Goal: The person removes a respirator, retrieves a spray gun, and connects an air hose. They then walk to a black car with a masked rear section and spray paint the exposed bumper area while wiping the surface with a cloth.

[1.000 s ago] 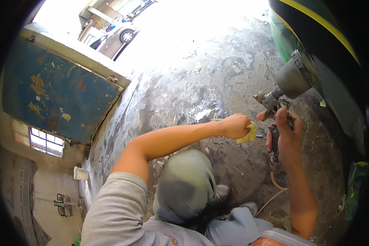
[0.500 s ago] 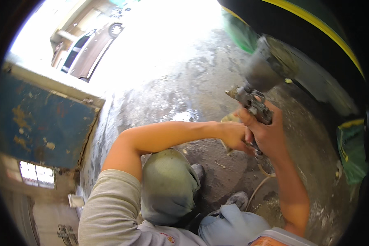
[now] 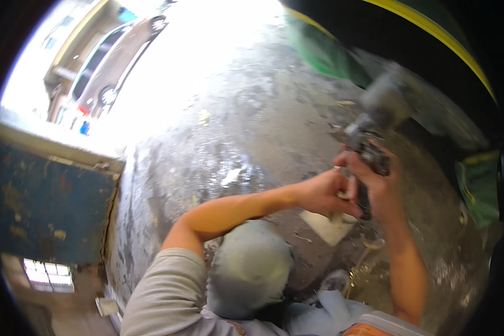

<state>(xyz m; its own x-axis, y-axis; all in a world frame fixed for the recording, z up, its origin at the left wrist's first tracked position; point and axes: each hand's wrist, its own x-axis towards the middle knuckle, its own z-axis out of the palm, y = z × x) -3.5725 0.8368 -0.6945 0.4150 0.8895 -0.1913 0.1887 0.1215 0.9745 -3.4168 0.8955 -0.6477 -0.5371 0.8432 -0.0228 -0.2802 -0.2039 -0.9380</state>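
Note:
A metal spray gun with a greyish cup on top is held up at the right, blurred by motion. My right hand is closed around its body and handle. My left hand is closed beside the handle, fingers curled on a pale cloth or sheet of paper that hangs below. A light strip of it shows between the fingers. Whether those fingers also touch the handle is hard to make out. A thin hose runs down from under the gun.
A dark vehicle panel with a yellow edge and green sheeting stands at the upper right. More green sheeting is at the far right. Wet concrete floor spreads ahead. A worn blue panel is left; a parked car stands outside.
The spray gun and both hands have moved slightly right and down. The pale sheet hangs lower and shows more fully beneath my left hand. The view has shifted.

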